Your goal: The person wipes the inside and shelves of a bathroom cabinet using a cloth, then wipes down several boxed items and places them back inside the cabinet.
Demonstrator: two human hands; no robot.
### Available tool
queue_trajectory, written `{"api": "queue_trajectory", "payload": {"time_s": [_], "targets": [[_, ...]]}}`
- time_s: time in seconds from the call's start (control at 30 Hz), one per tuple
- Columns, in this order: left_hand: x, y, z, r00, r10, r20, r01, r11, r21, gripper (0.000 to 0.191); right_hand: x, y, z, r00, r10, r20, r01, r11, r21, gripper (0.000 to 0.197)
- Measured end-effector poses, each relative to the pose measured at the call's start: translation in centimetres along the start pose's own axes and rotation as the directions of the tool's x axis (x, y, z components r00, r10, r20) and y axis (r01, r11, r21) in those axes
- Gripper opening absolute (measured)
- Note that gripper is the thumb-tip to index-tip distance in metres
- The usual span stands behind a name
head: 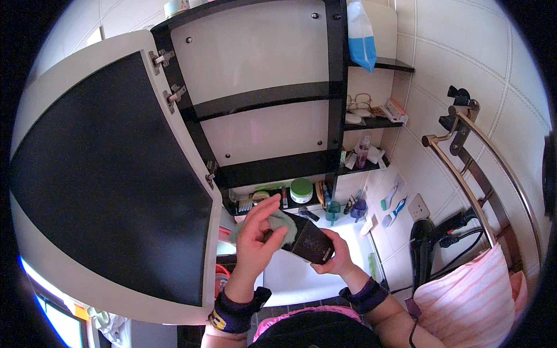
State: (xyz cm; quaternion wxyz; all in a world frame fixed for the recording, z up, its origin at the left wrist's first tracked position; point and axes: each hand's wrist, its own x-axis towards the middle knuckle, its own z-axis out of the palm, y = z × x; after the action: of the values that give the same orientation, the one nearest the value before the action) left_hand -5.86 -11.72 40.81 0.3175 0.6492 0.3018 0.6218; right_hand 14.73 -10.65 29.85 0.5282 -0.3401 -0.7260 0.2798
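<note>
Between my hands, above the white washbasin point(287, 282), is a black box point(314, 243) tilted down to the right. My right hand point(337, 254) grips its lower right end. A pale green cloth point(285, 224) is in my left hand point(260, 235) and lies against the box's upper left end. The cloth hides part of the box. In front of me stands a wall cabinet point(261, 100) with its door point(109, 182) swung out to the left. The two upper compartments look bare. On its bottom shelf sits a green-lidded jar point(301, 190) among small toiletries.
Side shelves on the right hold eyeglasses point(360, 102) and a spray bottle point(362, 152). A blue-and-white pouch point(361, 39) overhangs the top one. Cups point(333, 212) stand behind the basin. A hair dryer point(421, 252), metal towel rack point(470, 174) and pink striped towel point(468, 300) occupy the right wall.
</note>
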Motion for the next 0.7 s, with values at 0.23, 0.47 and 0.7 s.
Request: {"api": "queue_trajectory", "payload": {"time_s": [0.23,0.47,0.7], "targets": [[-0.5,-6.0,-2.1,0.947,-0.229,-0.223,0.185,0.962,-0.203,0.031,-2.7,2.4,1.0,0.997,0.082,0.013,-0.083,0.975,0.208,0.087],[-3.0,-4.4,0.6,0.984,-0.031,-0.177,-0.026,0.950,-0.312,0.028,-2.4,3.5,2.5,0.913,0.363,0.188,-0.342,0.426,0.838,0.070],[-2.4,-3.2,1.7,0.981,0.125,0.149,-0.154,0.966,0.207,0.042,-1.7,1.3,2.9,0.817,0.433,0.380,-0.405,-0.038,0.914,0.061]]}}
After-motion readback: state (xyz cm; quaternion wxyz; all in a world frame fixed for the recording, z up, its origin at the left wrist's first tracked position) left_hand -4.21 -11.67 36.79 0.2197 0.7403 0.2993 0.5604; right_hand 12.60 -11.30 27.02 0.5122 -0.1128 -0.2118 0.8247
